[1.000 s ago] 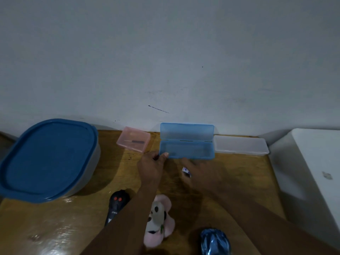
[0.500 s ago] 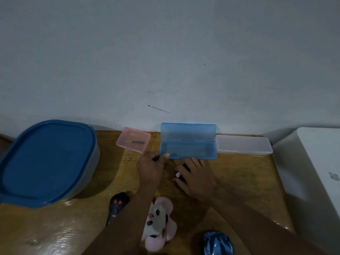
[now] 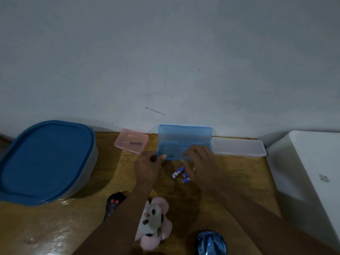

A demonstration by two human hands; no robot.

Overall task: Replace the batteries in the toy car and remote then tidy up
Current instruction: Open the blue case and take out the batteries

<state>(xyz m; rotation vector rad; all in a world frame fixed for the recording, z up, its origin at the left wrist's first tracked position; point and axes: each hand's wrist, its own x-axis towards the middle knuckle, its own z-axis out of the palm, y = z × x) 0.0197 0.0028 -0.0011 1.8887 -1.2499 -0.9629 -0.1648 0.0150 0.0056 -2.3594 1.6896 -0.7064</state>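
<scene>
An open blue plastic box (image 3: pixel 184 134) stands at the wall, its lid up. My left hand (image 3: pixel 147 167) grips its front left corner, the thumb on the front wall. My right hand (image 3: pixel 199 161) reaches into the tray with loose fingers; whether it touches anything inside is hidden. Three small blue-and-white batteries (image 3: pixel 178 172) lie on the wooden table (image 3: pixel 230 173) just in front of the box, beside my right hand. The black remote (image 3: pixel 115 201) with red buttons lies under my left forearm. The blue toy car (image 3: pixel 211 243) sits at the bottom edge.
A pink box (image 3: pixel 131 141) with a small screwdriver inside sits left of the blue box, a clear closed box (image 3: pixel 239 148) right of it. A large container with a blue lid (image 3: pixel 44 161) fills the left. A pink plush toy (image 3: pixel 154 221) lies between my arms. A white block (image 3: pixel 312 172) borders the right.
My right hand set batteries down on the table in front of the box, then moved up into the blue tray. My left hand stayed at the box's corner.
</scene>
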